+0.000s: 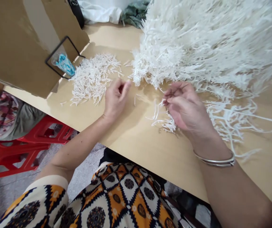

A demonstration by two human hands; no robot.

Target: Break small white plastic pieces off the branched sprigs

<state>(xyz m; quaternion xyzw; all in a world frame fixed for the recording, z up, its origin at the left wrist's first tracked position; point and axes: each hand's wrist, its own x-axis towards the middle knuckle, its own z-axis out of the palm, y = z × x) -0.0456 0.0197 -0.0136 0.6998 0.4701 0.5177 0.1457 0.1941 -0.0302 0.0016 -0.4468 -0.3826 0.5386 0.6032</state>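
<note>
My left hand (116,98) is curled closed just above the table, thumb beside the bent index finger; whatever it may hold is hidden. Close to its left lies a smaller heap of short white strand pieces (95,76). My right hand (185,109), with a silver bangle on the wrist, pinches a thin white strand (162,102) between its fingertips. Below those fingers a few loose white strands (169,123) lie on the table. Beyond the right hand rises a large pile of frayed white strands (197,47).
A cardboard box (15,38) stands at the left, with a black wire frame (67,38) and a clear cup with blue pattern (64,63) beside it. Longer strands (233,123) spread to the right. Red stools (15,155) and a seated person (0,114) are at the left.
</note>
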